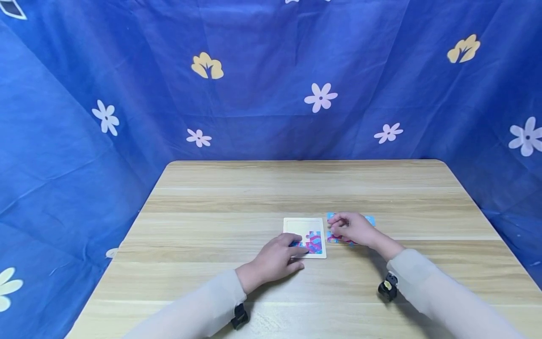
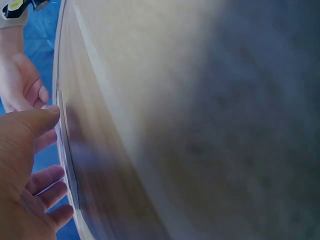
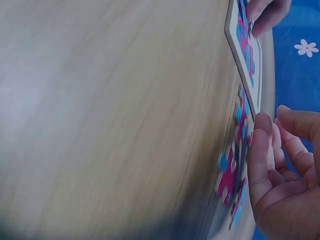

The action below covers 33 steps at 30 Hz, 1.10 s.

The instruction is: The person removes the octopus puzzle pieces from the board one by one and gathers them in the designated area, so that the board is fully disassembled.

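A square jigsaw tray [image 1: 302, 220] with a pale frame lies on the table, with joined pink and blue puzzle pieces [image 1: 314, 241] in its lower part. My left hand [image 1: 277, 256] lies over the tray's lower left side, fingers stretched out and touching pieces there. Its fingertips partly hide those pieces. Just right of the tray, my right hand [image 1: 355, 228] hovers over loose puzzle pieces [image 3: 227, 175], fingers loosely bent and thumb apart from them. No piece shows between its fingers. In the left wrist view the left hand [image 2: 25, 170] shows relaxed fingers, with the tray barely visible edge-on.
The wood-grain table [image 1: 211, 202] extends around the tray on every side. Blue cloth [image 1: 262, 56] with flower prints hangs behind and beside it. A small black wrist camera [image 1: 240, 316] sits on the left sleeve, another wrist camera [image 1: 388, 287] on the right.
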Motion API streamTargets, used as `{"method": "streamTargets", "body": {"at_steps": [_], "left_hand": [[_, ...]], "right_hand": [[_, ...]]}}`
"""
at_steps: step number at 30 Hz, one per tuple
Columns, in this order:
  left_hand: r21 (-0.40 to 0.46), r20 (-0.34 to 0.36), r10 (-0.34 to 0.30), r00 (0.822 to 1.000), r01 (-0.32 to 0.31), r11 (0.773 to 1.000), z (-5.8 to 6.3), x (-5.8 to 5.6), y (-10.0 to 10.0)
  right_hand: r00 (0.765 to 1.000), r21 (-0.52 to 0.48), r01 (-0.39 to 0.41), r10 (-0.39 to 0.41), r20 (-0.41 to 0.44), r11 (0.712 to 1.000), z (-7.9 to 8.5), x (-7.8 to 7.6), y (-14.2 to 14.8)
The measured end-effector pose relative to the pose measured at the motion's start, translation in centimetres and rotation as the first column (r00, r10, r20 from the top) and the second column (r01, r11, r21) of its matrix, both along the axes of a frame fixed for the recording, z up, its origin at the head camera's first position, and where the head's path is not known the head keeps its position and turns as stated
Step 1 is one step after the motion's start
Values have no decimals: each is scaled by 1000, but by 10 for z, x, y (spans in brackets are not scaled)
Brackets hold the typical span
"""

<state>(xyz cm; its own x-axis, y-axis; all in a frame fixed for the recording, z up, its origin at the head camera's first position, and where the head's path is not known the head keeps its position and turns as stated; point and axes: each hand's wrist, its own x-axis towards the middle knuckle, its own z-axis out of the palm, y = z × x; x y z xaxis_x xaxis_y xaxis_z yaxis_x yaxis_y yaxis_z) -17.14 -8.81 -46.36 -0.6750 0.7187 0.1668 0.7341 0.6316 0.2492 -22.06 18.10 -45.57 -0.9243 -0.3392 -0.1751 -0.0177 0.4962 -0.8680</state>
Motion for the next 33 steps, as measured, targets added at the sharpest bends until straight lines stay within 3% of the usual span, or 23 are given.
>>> {"method": "streamTargets", "body": {"at_steps": [12, 20, 33], "left_hand": [[-10, -24, -18, 1000, 18, 1000, -3, 2, 8], [-17, -50, -28, 998, 27, 999, -3, 4, 10], [-84, -54, -20, 998, 15, 996, -2, 5, 13]], "right_hand": [[992, 52, -90, 94, -85, 995, 0, -4, -21], [992, 49, -123, 124, -32, 991, 1, -5, -27], [991, 83, -127, 129, -31, 988, 2, -6, -30]]}}
